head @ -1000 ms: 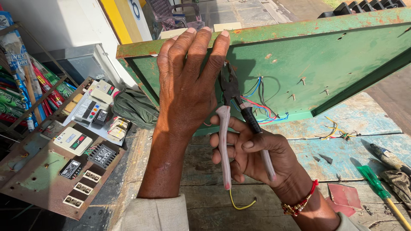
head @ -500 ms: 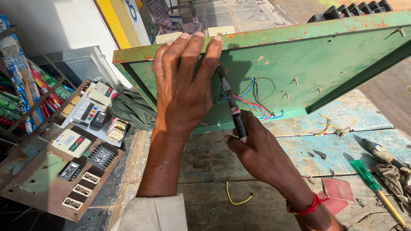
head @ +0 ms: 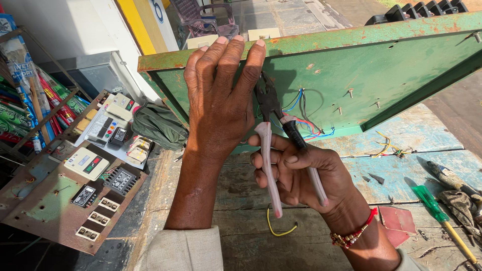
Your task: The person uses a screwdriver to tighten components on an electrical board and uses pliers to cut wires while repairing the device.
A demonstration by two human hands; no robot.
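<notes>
My left hand (head: 223, 95) lies flat against the inside of a rusty green metal panel (head: 381, 65), fingers hooked over its top edge, holding it tilted upright on the wooden bench. My right hand (head: 301, 173) grips a pair of pliers (head: 273, 140) with pale handles spread apart. The jaws point up at the panel beside my left hand. A bundle of coloured wires (head: 306, 123) hangs on the panel just right of the pliers' jaws.
A yellow wire offcut (head: 278, 231) lies on the bench below my hands. A green-handled screwdriver (head: 442, 218) and a dirty tool (head: 452, 178) lie at right. Left are a rusty board of switches and meters (head: 65, 195), a green cloth (head: 160, 125) and packets.
The pliers' handles, closed together half a second ago, are now spread apart in my right hand. The left hand has stayed on the panel.
</notes>
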